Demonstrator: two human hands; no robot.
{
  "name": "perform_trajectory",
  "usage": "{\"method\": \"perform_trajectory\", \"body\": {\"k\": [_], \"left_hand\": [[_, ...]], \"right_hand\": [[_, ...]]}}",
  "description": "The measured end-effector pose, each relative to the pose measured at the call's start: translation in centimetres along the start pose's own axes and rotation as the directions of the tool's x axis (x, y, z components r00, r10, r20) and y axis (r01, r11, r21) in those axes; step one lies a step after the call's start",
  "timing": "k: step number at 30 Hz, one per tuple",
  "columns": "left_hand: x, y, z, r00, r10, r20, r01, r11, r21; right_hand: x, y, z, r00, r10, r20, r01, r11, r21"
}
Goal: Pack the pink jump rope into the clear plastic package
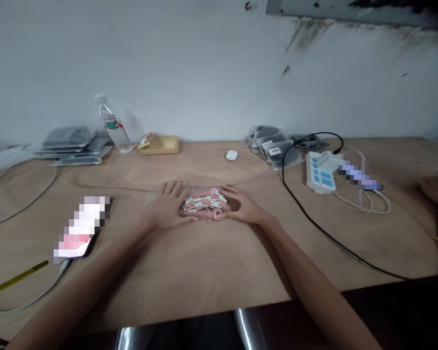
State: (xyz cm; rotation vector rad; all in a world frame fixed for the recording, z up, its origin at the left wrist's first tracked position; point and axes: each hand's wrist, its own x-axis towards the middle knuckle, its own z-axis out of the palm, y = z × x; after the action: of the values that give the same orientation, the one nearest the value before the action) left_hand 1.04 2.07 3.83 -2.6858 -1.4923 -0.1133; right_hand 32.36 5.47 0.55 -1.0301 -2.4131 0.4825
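A clear plastic bag (pixel 200 190) lies on the table between my hands. Inside it is a bundle of short white and orange pieces (pixel 205 202), too small to name, with a round item at its lower right. My left hand (pixel 170 206) rests flat over the bag's left part, fingers spread and thumb stretched along the near edge. At the right end, my right hand (pixel 243 204) has its thumb and fingers apart, with the tips touching the bag's near and far edges. The bag's left side is partly hidden beneath my left hand.
A phone (pixel 82 226) lies left on the wooden table (pixel 204 272). Along the wall are grey packets (pixel 73 143), a water bottle (pixel 115 129), a small box (pixel 160 145) and a white case (pixel 231 155). A power strip (pixel 319 175) and cables lie right, near another person's hand (pixel 434 189).
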Motion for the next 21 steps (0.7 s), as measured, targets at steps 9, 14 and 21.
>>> {"method": "perform_trajectory", "body": {"k": [9,14,21], "left_hand": [[0.0,0.9,0.3,1.0,-0.015,-0.011,0.015,1.0,0.022],[0.0,0.8,0.4,0.999,-0.032,-0.011,0.033,0.999,0.011],[-0.1,0.8,0.8,1.0,0.016,-0.014,-0.016,1.0,0.005]], "right_hand": [[0.6,-2.3,2.6,0.998,0.06,-0.002,-0.06,0.996,-0.068],[0.5,-2.8,2.2,0.995,0.087,0.049,-0.082,0.991,-0.105],[0.4,-1.2,1.4,0.997,0.036,0.074,-0.029,0.995,-0.096]]}}
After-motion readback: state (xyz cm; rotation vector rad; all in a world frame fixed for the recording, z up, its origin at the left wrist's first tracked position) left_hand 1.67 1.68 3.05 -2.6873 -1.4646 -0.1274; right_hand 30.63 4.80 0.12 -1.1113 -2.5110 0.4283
